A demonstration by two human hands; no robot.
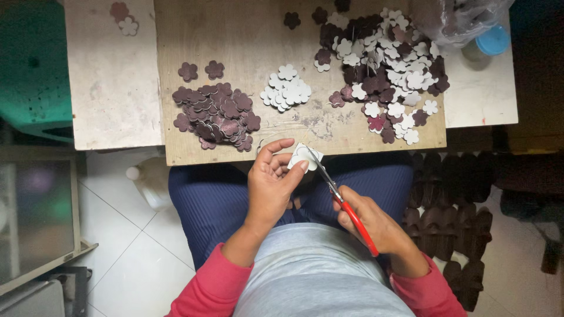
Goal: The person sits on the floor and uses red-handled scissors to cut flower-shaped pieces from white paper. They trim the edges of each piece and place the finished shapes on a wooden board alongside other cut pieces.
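The left hand pinches a white flower cutout; the right hand grips red-handled scissors. On the surface beyond lie a dark flower pile, a white stack and a mixed heap.

Bare tabletop behind the white flower pile; dark pile blocks its left, mixed heap its right, narrow gaps between.

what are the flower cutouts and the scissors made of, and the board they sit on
Flower cutouts: thin flat sheet, likely faux leather or foam. One face is dark maroon with a slight sheen, the other pale and matte, as in the white stack.
Scissors: shiny metal blades, glossy red handles, probably plastic.
Board: bare wood or plywood, with visible grain, matte and scuffed.
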